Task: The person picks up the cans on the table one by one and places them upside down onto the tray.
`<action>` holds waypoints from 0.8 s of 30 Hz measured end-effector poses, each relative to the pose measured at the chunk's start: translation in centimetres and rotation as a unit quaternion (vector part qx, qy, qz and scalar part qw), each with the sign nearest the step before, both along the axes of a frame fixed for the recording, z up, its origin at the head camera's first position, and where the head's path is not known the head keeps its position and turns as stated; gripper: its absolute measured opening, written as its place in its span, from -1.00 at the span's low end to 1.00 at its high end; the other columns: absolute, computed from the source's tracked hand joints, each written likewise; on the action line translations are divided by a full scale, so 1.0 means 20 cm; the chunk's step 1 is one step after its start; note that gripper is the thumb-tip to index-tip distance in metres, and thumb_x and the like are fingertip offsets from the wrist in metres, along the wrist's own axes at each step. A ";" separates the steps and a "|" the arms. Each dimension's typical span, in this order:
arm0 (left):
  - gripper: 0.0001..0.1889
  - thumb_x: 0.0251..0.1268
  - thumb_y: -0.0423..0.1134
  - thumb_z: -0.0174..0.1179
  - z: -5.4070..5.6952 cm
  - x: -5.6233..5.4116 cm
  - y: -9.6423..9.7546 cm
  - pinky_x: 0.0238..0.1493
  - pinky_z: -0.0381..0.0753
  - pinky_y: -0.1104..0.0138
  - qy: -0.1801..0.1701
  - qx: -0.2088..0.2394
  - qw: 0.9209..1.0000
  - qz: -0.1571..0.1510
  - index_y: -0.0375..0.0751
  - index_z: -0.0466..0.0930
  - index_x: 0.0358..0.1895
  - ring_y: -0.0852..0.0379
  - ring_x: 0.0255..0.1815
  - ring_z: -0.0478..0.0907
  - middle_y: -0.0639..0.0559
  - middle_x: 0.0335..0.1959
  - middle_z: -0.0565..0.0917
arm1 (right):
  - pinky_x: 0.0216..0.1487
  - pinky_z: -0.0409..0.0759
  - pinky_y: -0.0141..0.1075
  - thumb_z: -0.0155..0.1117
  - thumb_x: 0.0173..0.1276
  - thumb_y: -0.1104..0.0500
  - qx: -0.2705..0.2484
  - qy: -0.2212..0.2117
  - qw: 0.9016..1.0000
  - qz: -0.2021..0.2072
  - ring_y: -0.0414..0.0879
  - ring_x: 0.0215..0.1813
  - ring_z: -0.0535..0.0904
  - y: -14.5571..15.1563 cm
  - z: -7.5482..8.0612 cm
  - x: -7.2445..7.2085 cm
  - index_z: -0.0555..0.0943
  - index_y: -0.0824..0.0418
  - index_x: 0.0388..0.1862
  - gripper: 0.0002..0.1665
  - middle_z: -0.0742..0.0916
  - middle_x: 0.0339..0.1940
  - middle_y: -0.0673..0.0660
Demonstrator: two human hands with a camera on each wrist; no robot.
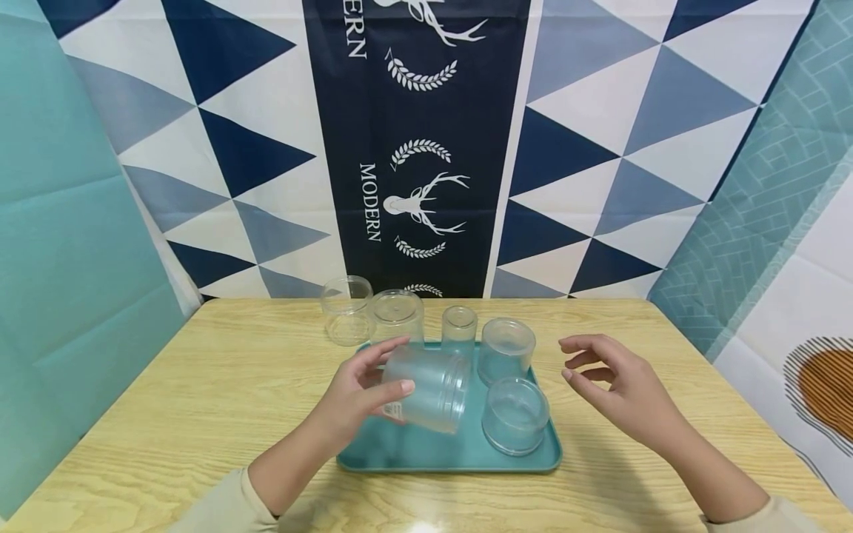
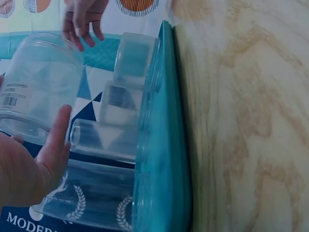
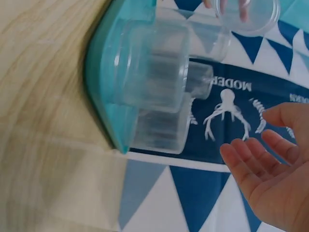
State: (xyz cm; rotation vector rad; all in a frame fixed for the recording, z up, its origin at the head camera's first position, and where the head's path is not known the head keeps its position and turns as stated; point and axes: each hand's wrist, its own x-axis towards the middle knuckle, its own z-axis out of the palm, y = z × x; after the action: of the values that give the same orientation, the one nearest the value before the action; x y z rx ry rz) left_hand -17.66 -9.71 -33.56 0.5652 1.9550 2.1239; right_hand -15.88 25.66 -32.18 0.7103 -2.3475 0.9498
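Note:
My left hand (image 1: pixel 353 396) grips a large clear plastic jar (image 1: pixel 426 389), fingers behind it and thumb across its near side. The jar is tilted nearly onto its side above the teal tray (image 1: pixel 433 453), with its threaded mouth toward the right. A small label with a barcode (image 2: pixel 10 99) shows on the jar's wall in the left wrist view. To the right of the tray, my right hand (image 1: pixel 616 374) is in the air with loosely bent fingers, holding nothing. Nearest to it are a medium clear jar (image 1: pixel 506 352) and a short wide jar (image 1: pixel 515 416) on the tray.
A narrow clear jar (image 1: pixel 459 326) and a larger one (image 1: pixel 397 314) stand along the tray's back edge. Off the tray at the back left is another clear jar (image 1: pixel 346 311). A patterned cloth (image 1: pixel 413 148) hangs behind the wooden table (image 1: pixel 200 400).

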 end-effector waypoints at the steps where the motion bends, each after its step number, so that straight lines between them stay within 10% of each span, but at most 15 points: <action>1: -0.28 0.16 -0.21 0.34 0.00 0.00 0.00 -0.29 0.70 -0.02 0.002 -0.009 1.000 0.006 -0.20 0.31 0.42 -0.06 0.03 0.52 -0.24 0.26 0.42 | -0.19 0.60 -0.55 0.34 0.19 0.49 0.000 -0.009 1.000 -0.010 -0.31 -0.16 0.61 0.00 -0.01 -0.01 0.57 0.28 0.06 -0.56 0.65 -0.08 0.08; 10: -0.30 0.03 -0.16 0.47 0.02 0.01 0.00 -0.27 0.68 0.19 0.073 -0.145 0.984 0.071 0.10 0.47 0.33 -0.09 0.11 0.44 -0.03 0.19 0.49 | -0.19 0.66 -0.35 0.35 0.29 0.31 0.003 -0.135 0.990 -0.038 -0.01 -0.08 0.65 0.03 -0.09 -0.05 0.54 0.33 0.11 -0.59 0.63 0.03 0.22; 24: -0.26 -0.12 0.02 0.50 0.01 0.04 0.04 0.02 0.55 -0.03 0.255 -0.348 0.896 0.104 0.20 0.52 0.29 -0.03 0.16 0.47 0.06 0.21 0.48 | -0.22 0.68 -0.18 0.32 0.30 0.23 0.002 -0.320 0.946 -0.041 0.09 -0.07 0.62 0.02 -0.17 -0.14 0.44 0.51 0.20 -0.43 0.61 0.03 0.37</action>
State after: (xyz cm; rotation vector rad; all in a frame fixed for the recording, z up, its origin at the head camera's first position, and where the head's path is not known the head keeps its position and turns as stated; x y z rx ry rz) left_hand -16.87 -8.93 -33.30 0.8345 2.9560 1.2504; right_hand -18.76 26.13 -35.66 0.3199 -2.9004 1.2832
